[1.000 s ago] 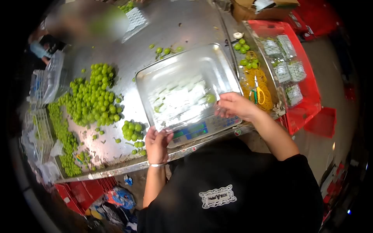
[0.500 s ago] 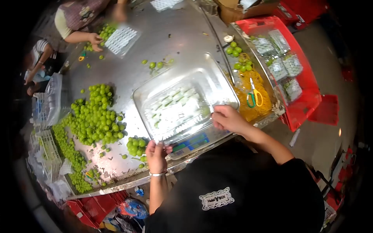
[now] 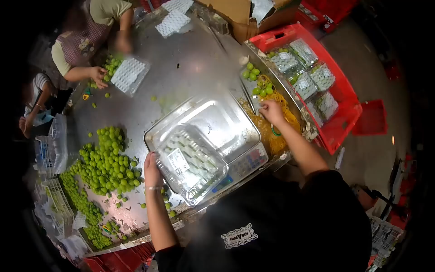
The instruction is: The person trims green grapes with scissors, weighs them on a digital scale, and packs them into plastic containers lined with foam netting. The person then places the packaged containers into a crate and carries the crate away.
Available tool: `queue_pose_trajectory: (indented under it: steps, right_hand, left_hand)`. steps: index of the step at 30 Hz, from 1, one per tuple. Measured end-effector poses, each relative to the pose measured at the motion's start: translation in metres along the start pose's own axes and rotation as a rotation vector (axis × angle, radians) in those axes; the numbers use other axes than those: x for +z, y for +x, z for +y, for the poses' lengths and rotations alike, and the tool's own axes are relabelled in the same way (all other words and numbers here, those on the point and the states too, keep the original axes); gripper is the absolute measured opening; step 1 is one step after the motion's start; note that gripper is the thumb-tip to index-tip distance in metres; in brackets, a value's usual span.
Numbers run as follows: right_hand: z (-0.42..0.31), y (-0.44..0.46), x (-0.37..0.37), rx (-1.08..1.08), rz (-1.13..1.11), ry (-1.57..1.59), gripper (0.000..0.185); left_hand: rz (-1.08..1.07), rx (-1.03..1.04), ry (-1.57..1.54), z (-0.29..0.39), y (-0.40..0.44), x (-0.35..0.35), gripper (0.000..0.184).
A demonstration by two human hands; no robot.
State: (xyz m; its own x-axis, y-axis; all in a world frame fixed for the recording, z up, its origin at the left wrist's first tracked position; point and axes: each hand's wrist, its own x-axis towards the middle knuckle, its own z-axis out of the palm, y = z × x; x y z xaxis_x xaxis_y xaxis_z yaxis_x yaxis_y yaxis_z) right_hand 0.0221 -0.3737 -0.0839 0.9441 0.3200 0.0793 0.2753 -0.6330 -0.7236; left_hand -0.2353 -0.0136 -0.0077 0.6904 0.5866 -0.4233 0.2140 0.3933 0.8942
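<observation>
My left hand (image 3: 152, 170) grips the left edge of a clear plastic clamshell (image 3: 219, 168) and holds it tilted. Inside show white foam netting and green fruit, and a white label is on it. The clamshell overlaps the front of a metal tray (image 3: 217, 115), which rests on a scale (image 3: 253, 162) with a keypad. My right hand (image 3: 272, 112) is over a heap of yellow rubber bands (image 3: 277, 144), fingers curled; what they pinch, if anything, is hidden. Beside it shows a green scissor handle (image 3: 275, 131), the rest of the scissors mostly covered.
Green grapes (image 3: 106, 158) are heaped on the metal table's left side. A red crate (image 3: 348, 106) with packed clamshells stands at right. Small grape bunches (image 3: 263, 86) lie near the bands. Across the table, a person's hand (image 3: 98, 77) is by a white foam sheet (image 3: 129, 75).
My left hand has lifted the clamshell from the tray and tilted it towards me. My right hand has let go of it and moved up and right to the rubber bands.
</observation>
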Motion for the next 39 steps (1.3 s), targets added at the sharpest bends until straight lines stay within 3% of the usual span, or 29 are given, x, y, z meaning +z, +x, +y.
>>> queue_pose_trajectory:
  steps: [1,3,6,7,9,10,11,13,15,17,19,20,23,25,27,31,32,34,35,36,37,38,39]
  right_hand:
    - [0.001,0.006,0.008,-0.001,-0.03,-0.104,0.01]
    - [-0.002,0.011,0.011,0.008,-0.054,-0.194,0.009]
    - [-0.015,0.017,-0.014,0.115,-0.078,-0.181,0.013]
    - [-0.013,0.018,-0.019,0.112,-0.079,-0.181,0.013]
    - [-0.01,0.018,-0.023,-0.108,-0.143,-0.328,0.016]
    - [-0.01,0.019,-0.019,-0.106,-0.142,-0.327,0.016]
    - [-0.011,0.022,-0.011,-0.137,-0.156,-0.426,0.014]
    - [-0.012,0.021,0.002,-0.197,-0.196,-0.626,0.009]
    - [-0.014,0.027,-0.002,-0.246,-0.187,-0.653,0.005]
    - [-0.02,0.034,-0.02,-0.083,-0.236,-0.352,0.009]
    - [-0.013,0.037,-0.028,-0.085,-0.18,-0.265,0.01]
    - [-0.01,0.034,-0.031,-0.07,-0.134,-0.291,0.01]
    - [-0.004,0.023,-0.024,-0.052,-0.103,-0.385,0.011]
    - [-0.005,0.021,-0.015,-0.052,-0.111,-0.567,0.013]
    - [-0.011,0.021,-0.024,0.025,-0.104,-0.474,0.013]
    - [-0.033,0.022,-0.045,0.059,-0.125,-0.028,0.004]
    - [-0.072,0.016,-0.055,0.08,-0.184,0.171,0.005]
    - [-0.146,-0.006,-0.056,-0.114,-0.292,0.467,0.007]
    - [-0.18,-0.019,-0.056,-0.169,-0.385,0.651,0.006]
    - [-0.205,-0.033,-0.055,-0.181,-0.474,0.829,0.012]
    - [-0.219,-0.041,-0.051,-0.106,-0.576,1.288,0.02]
    - [-0.224,-0.036,-0.05,-0.078,-0.747,1.659,0.022]
    - [-0.226,-0.03,-0.049,-0.037,-0.921,2.028,0.024]
  left_hand:
    - [-0.116,0.006,-0.009,-0.001,0.011,0.003,0.021]
    - [-0.068,-0.03,0.062,0.0,0.014,0.025,0.019]
    - [-0.359,-0.122,0.217,-0.006,0.019,0.024,0.019]
    - [-0.288,-0.128,0.436,0.009,0.007,0.037,0.02]
    - [-0.019,0.687,0.843,0.02,-0.016,0.062,0.019]
    - [0.105,0.743,0.955,0.035,-0.034,0.075,0.016]
    - [0.05,0.816,0.934,0.045,-0.049,0.086,0.012]
    - [-0.441,0.829,0.854,0.057,-0.068,0.113,0.008]
    - [-0.736,0.796,1.045,0.07,-0.074,0.144,0.008]
    - [-0.69,0.84,1.113,0.059,-0.056,0.148,0.012]
    - [-0.472,0.383,0.592,0.058,-0.041,0.145,0.016]
    - [-0.386,0.407,0.531,0.057,-0.042,0.141,0.015]
    - [-0.466,0.328,0.458,0.063,-0.079,0.153,0.01]
    - [-0.466,0.586,0.845,0.049,-0.075,0.152,0.013]
    - [-0.445,0.514,0.78,0.045,-0.074,0.151,0.014]
    - [-0.485,0.342,0.729,0.048,-0.066,0.145,0.025]
    - [-0.417,0.36,0.676,0.053,-0.071,0.153,0.031]
    - [-0.325,0.501,0.656,0.052,-0.074,0.163,0.047]
    - [-0.381,0.495,0.623,0.058,-0.078,0.168,0.039]
    - [-0.421,0.455,0.414,0.053,-0.079,0.166,0.031]
    - [-0.46,0.418,0.203,0.051,-0.077,0.163,0.023]
    - [-0.628,0.268,-0.349,0.056,-0.078,0.158,0.007]
    - [-0.698,0.083,-0.797,0.07,-0.078,0.153,0.003]
